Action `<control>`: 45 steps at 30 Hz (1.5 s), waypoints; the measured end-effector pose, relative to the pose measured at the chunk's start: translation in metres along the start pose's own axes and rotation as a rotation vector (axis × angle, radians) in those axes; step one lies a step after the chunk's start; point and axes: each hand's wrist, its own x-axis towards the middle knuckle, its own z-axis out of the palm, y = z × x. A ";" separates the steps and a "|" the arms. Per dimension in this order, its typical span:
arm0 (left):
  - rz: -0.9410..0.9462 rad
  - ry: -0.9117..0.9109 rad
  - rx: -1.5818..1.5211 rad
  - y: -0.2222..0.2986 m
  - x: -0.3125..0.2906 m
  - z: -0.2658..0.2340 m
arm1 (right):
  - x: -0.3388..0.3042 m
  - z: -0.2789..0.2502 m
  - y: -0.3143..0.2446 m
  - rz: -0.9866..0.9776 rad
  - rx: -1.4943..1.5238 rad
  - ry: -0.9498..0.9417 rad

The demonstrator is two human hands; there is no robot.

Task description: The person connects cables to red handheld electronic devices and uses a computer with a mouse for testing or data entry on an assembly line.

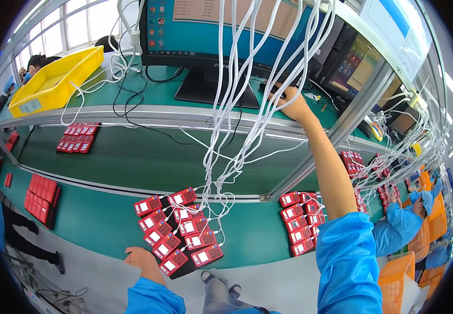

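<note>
My right hand (pixel 291 104) reaches up to the raised shelf and rests over a dark computer mouse (pixel 268 91), its fingers around it. Hanging cables partly cover that hand. Down at the bench's front edge, my left hand (pixel 141 258) holds nothing, its fingers loosely apart. Just right of it lies a double row of red card payment terminals (pixel 173 262) with keypads and lit white screens. White cables (pixel 217 172) run down to these terminals and plug into their ends. Above stands a monitor (pixel 195 31), switched on, showing a window over a blue desktop.
A second cabled group of red terminals (pixel 295 226) lies to the right. Unplugged red terminals (pixel 41 196) are stacked at left, others (pixel 78 138) farther back. A yellow tray (pixel 56 78) sits on the shelf. A metal post (pixel 360 102) rises beside my right arm. A co-worker (pixel 402 227) sits at right.
</note>
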 end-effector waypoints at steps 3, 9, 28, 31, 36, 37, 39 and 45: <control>-0.029 -0.030 -0.052 -0.006 0.012 0.004 | 0.003 0.002 -0.006 0.005 -0.012 -0.001; -0.076 -0.132 -0.146 0.006 -0.003 -0.005 | 0.000 0.002 0.000 -0.018 -0.012 0.011; -0.182 -0.429 -0.446 0.005 0.002 -0.003 | 0.000 0.000 -0.008 0.011 -0.026 -0.016; -0.194 -0.480 -0.485 0.002 0.006 0.001 | 0.000 0.001 -0.001 -0.029 0.004 -0.003; -0.198 -0.575 -0.553 -0.016 0.044 0.015 | 0.003 0.003 -0.014 -0.064 0.015 0.036; -0.180 -0.646 -0.516 -0.021 0.019 0.028 | -0.002 0.003 0.016 -0.060 0.108 0.017; -0.154 -0.751 -0.490 -0.033 0.004 0.035 | 0.002 0.011 0.033 -0.190 0.095 0.125; -0.066 -0.989 -0.441 -0.050 0.002 0.010 | 0.007 0.016 0.019 -0.248 0.114 0.174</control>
